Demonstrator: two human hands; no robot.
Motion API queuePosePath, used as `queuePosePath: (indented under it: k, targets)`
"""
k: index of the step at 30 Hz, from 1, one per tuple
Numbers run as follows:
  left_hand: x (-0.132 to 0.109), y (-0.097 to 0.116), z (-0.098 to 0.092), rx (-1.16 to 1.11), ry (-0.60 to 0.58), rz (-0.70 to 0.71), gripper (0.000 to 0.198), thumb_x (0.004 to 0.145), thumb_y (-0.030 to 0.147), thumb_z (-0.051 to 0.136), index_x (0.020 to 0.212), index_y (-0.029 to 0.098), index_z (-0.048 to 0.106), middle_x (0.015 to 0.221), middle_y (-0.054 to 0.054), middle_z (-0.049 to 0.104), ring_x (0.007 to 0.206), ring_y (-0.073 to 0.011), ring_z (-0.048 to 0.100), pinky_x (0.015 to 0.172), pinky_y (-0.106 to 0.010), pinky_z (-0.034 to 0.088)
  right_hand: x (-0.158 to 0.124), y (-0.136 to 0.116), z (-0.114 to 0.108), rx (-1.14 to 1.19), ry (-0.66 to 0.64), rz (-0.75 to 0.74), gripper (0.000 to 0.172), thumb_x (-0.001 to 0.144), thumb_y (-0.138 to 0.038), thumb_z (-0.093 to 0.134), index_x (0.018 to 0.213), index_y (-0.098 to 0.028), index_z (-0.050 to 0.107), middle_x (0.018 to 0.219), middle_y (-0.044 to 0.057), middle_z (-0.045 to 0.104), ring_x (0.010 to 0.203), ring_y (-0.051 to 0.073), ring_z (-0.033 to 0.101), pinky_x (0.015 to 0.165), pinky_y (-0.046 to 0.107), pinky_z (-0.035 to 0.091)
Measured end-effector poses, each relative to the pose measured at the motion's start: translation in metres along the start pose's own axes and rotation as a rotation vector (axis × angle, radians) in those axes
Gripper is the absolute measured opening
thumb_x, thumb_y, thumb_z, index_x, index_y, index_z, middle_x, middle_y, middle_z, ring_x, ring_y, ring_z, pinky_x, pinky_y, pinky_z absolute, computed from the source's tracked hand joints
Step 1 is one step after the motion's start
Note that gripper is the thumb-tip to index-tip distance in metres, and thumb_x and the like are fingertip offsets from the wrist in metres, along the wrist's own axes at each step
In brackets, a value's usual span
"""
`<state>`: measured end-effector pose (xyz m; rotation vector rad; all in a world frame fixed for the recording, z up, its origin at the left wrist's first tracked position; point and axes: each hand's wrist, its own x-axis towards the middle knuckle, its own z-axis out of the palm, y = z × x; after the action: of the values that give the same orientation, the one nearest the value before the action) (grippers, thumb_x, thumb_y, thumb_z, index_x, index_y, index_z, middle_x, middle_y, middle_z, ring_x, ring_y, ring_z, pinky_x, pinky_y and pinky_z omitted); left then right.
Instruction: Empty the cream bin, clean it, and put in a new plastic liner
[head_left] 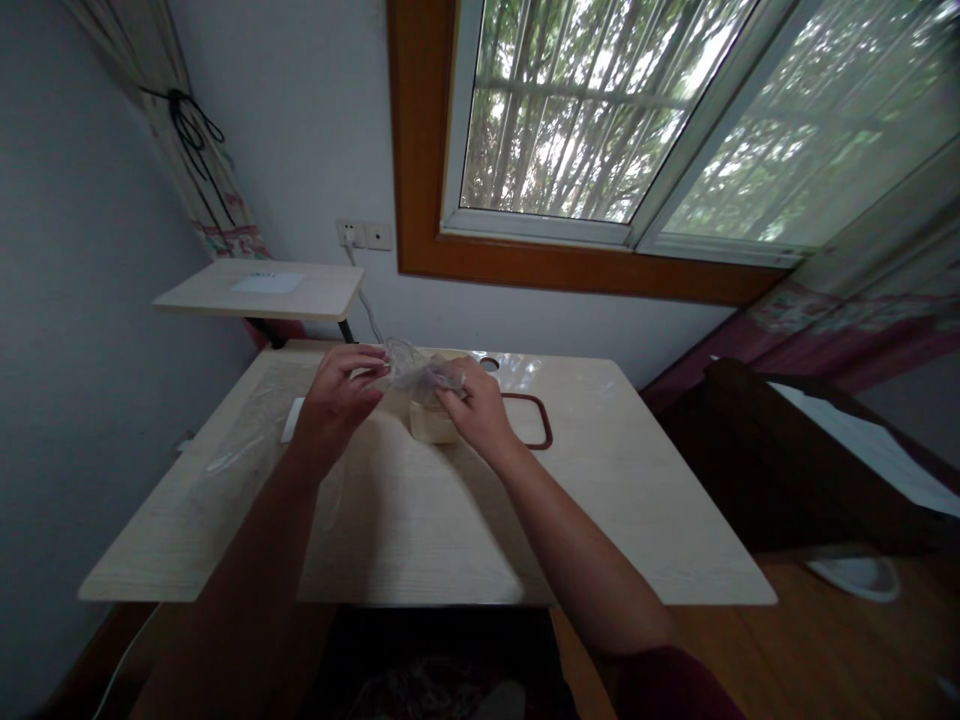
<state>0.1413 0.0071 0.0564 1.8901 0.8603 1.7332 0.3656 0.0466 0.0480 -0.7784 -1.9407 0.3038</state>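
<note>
Crumpled clear plastic film [411, 368], perhaps a bag, is stretched between my two hands above the table. My right hand [478, 408] is closed on its bunched right end. At its left edge, my left hand [341, 400] pinches it with bent fingers. Right below the film stands a pale, see-through box-shaped container [433, 425], partly hidden by my right hand and the film. A rounded rectangular brown rim [547, 428], which looks like a lid's edge, lies on the table to the right of the container, partly behind my right hand.
Clear plastic sheeting [232, 450] lies on the left of the pale wooden table [637, 530], with a white piece [292, 420] beside my left wrist. A raised shelf [330, 290] holding paper [268, 283] stands at the back left. A cable [366, 305] runs from the wall socket.
</note>
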Motion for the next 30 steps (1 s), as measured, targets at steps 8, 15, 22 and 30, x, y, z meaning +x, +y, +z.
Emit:
queuePosePath:
  k: [8, 15, 22, 30]
  targets:
    - [-0.008, -0.028, 0.016, 0.092, -0.052, -0.121, 0.121, 0.062, 0.048, 0.094, 0.159, 0.035, 0.023, 0.162, -0.018, 0.033, 0.150, -0.0368, 0.037, 0.120, -0.058, 0.038, -0.003, -0.005, -0.006, 0.020, 0.052, 0.031, 0.023, 0.102, -0.032, 0.052, 0.094, -0.023, 0.072, 0.093, 0.006, 0.072, 0.091, 0.023, 0.065, 0.084, 0.039, 0.052]
    - [-0.013, -0.024, 0.036, -0.020, -0.157, -0.203, 0.132, 0.066, 0.038, 0.093, 0.163, 0.035, 0.004, 0.152, -0.016, 0.050, 0.138, -0.0326, 0.054, 0.116, -0.054, 0.044, -0.003, -0.014, 0.001, -0.066, 0.141, -0.064, 0.016, 0.090, -0.025, 0.067, 0.104, -0.022, 0.073, 0.101, 0.009, 0.064, 0.099, 0.026, 0.059, 0.088, 0.044, 0.051]
    - [-0.013, -0.038, 0.043, -0.064, -0.082, -0.169, 0.127, 0.061, 0.027, 0.094, 0.162, 0.029, 0.016, 0.126, -0.010, 0.065, 0.113, -0.0257, 0.067, 0.106, -0.044, 0.052, 0.001, -0.037, 0.000, 0.120, -0.110, -0.140, 0.031, 0.098, -0.028, 0.062, 0.128, -0.024, 0.067, 0.120, 0.010, 0.071, 0.112, 0.023, 0.064, 0.099, 0.042, 0.052]
    - [-0.004, -0.021, 0.038, -0.147, 0.122, -0.448, 0.039, 0.075, 0.023, 0.080, 0.111, 0.020, 0.066, 0.092, -0.002, 0.070, 0.082, -0.0146, 0.066, 0.079, -0.027, 0.052, -0.004, -0.033, -0.018, 0.201, -0.076, 0.008, 0.029, 0.106, -0.035, 0.048, 0.122, -0.027, 0.071, 0.117, 0.005, 0.075, 0.111, 0.021, 0.067, 0.100, 0.042, 0.052]
